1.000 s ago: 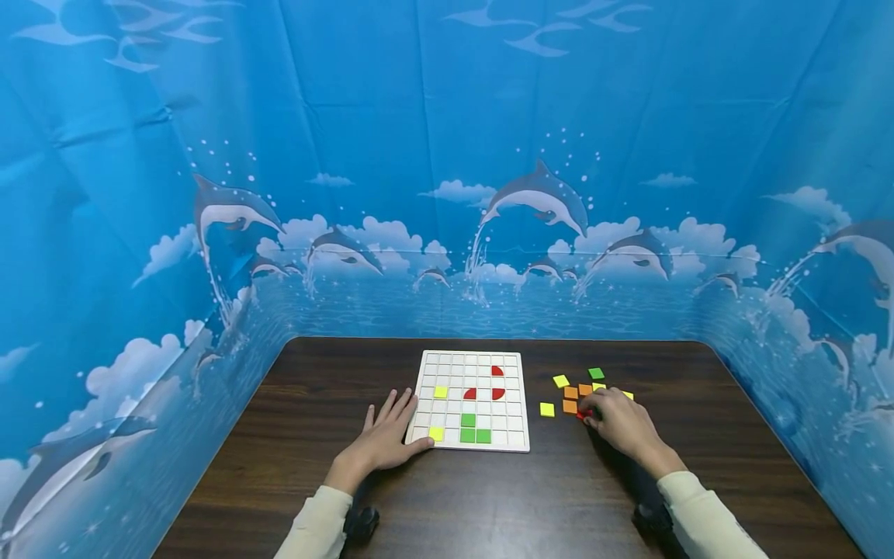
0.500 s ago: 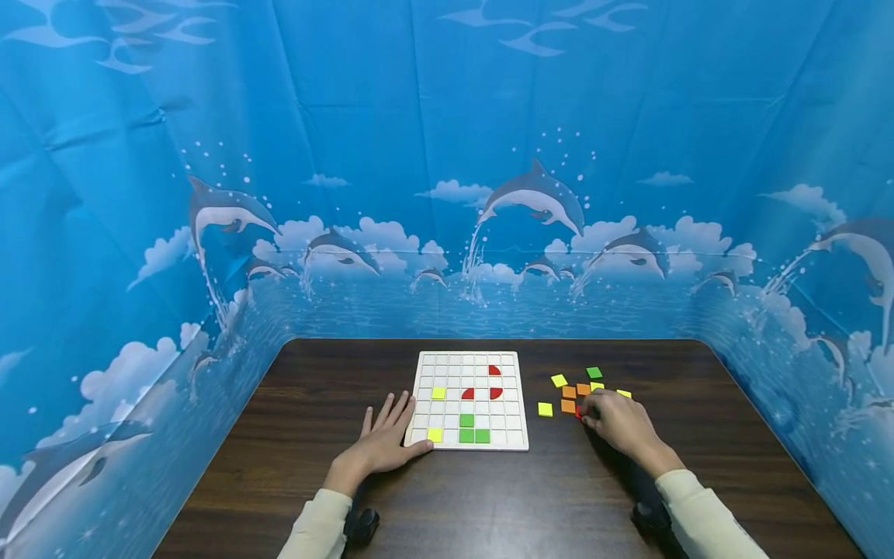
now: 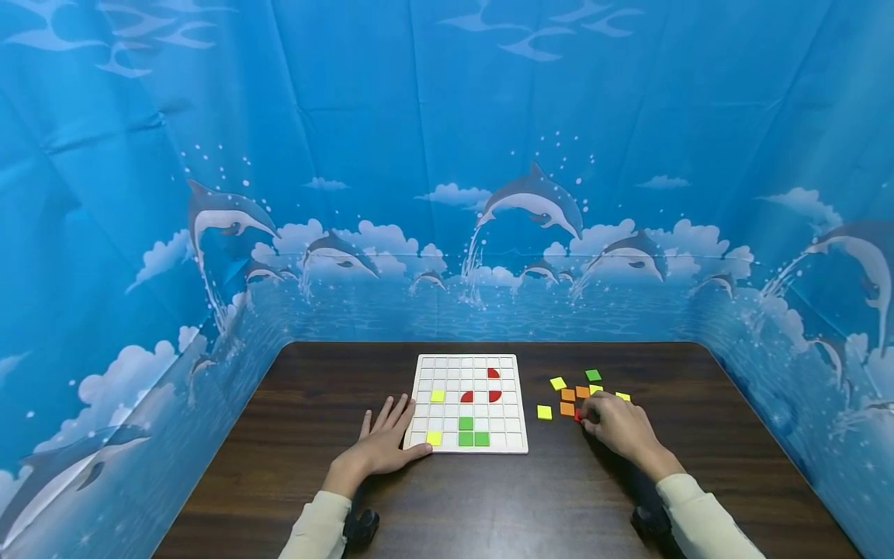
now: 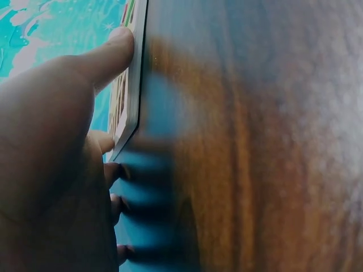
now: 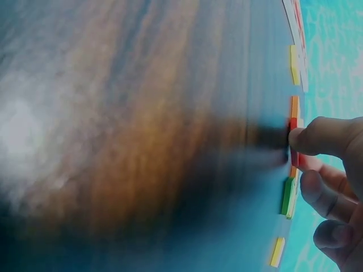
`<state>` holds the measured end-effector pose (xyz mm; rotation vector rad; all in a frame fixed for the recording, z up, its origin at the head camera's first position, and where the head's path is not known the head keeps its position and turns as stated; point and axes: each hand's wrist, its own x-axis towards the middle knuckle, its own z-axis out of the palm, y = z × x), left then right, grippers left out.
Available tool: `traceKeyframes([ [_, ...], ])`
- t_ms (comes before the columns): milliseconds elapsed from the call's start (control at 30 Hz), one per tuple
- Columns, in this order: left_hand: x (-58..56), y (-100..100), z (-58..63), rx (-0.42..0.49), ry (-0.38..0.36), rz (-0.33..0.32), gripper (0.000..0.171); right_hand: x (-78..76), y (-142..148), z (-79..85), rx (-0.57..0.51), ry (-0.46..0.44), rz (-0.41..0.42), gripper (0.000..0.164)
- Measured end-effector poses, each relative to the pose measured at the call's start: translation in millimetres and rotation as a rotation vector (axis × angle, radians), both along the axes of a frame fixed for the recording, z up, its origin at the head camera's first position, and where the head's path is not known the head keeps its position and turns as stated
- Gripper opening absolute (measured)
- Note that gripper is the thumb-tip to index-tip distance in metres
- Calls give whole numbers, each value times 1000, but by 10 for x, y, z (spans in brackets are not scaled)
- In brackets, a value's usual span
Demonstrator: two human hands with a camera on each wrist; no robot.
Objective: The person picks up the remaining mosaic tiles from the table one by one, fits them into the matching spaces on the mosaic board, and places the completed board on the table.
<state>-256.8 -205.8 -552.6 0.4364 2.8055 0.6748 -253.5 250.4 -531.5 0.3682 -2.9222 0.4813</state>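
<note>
A white gridded board [image 3: 468,374] lies on the dark wooden table. It bears three red quarter-round pieces, several green squares [image 3: 466,439] and yellow squares [image 3: 437,396]. My left hand [image 3: 380,446] rests flat at its left edge, fingers spread, the thumb on the near left corner. In the left wrist view the thumb [image 4: 108,59] lies along the board's side. To the right of the board, my right hand [image 3: 621,425] bends over the loose pieces. Its thumb and forefinger pinch a red piece [image 5: 293,126] low at the tabletop; its full outline is hidden by the fingers.
Around the right hand lie orange squares [image 3: 568,395], loose yellow squares [image 3: 544,412] and a green square [image 3: 593,375], some touching each other. A blue curtain [image 3: 447,202] printed with dolphins stands behind and beside the table [image 3: 489,512].
The head view has shifted slightly, moving everything a little. My left hand stays on the board; the right fingers stay at the red piece, almost unmoved.
</note>
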Motion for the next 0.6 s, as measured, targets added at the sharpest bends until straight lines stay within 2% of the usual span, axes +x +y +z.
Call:
traceKeyframes([
  [167, 12, 12, 67, -1, -3, 3, 107, 13, 7, 22, -33, 19, -1, 10],
  [400, 56, 71, 219, -57, -17, 25, 99, -14, -36, 83, -54, 54, 22, 9],
  [600, 36, 78, 200, -66, 3, 31, 99, -36, -120, 143, -71, 90, 36, 10],
])
